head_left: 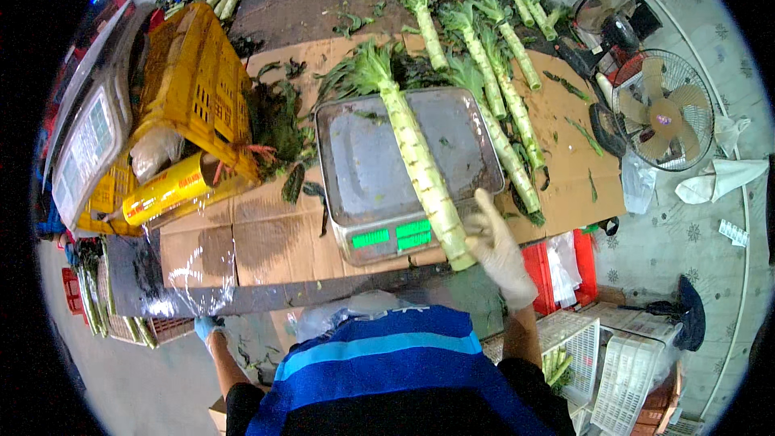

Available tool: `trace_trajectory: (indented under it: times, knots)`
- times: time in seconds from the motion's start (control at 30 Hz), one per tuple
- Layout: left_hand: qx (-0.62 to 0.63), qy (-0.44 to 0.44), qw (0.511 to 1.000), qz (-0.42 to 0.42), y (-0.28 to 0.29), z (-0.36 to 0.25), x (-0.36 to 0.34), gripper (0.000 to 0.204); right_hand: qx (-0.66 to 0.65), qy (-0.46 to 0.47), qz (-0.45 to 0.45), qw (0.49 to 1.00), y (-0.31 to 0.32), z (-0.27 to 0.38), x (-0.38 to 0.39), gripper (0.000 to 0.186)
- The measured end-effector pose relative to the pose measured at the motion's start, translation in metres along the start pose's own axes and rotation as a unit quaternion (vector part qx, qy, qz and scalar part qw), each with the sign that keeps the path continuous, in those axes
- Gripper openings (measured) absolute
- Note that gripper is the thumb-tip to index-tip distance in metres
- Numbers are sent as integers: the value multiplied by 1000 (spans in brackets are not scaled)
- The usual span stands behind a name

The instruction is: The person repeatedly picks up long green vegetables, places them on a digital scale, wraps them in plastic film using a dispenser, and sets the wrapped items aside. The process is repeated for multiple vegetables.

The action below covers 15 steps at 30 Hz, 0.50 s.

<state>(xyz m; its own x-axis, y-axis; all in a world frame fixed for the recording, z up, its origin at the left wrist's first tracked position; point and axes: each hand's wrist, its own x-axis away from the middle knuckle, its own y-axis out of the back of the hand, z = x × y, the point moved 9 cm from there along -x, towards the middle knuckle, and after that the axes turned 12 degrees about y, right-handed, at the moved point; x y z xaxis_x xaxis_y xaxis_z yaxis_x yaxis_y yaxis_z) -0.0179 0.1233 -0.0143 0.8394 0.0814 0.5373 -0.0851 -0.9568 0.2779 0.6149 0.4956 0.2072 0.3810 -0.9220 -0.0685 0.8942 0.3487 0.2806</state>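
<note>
A peeled celtuce stalk [420,165] with leafy top lies aslant across the metal tray of a weighing scale [367,186]; its cut end juts over the scale's front edge. My right hand [504,262], in a whitish glove, is beside that cut end with fingers apart; whether it touches the stalk I cannot tell. Down at the table's left front edge, my left hand [207,326], in a blue glove, is closed on clear plastic film [202,278]. The film stretches up toward a yellow-labelled roll [165,190].
Several more celtuce stalks [517,125] lie right of the scale on cardboard [577,186]. A yellow crate [190,85] stands tilted at left, leaf scraps beside it. Fans [662,109] stand at right. A red bin [585,266] and white crates [634,379] are below the table's right edge.
</note>
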Motion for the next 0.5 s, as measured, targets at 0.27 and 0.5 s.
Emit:
trace_trajectory:
  times: [0.27,0.5]
  knots:
    - [-155,-66,986,17,8,23,-62,19,78,67,-137,985,54,30,-38,51]
    - [-119,-31,992,-4,3,-3,-7,21,36,57,-47,997,27,26,-81,52]
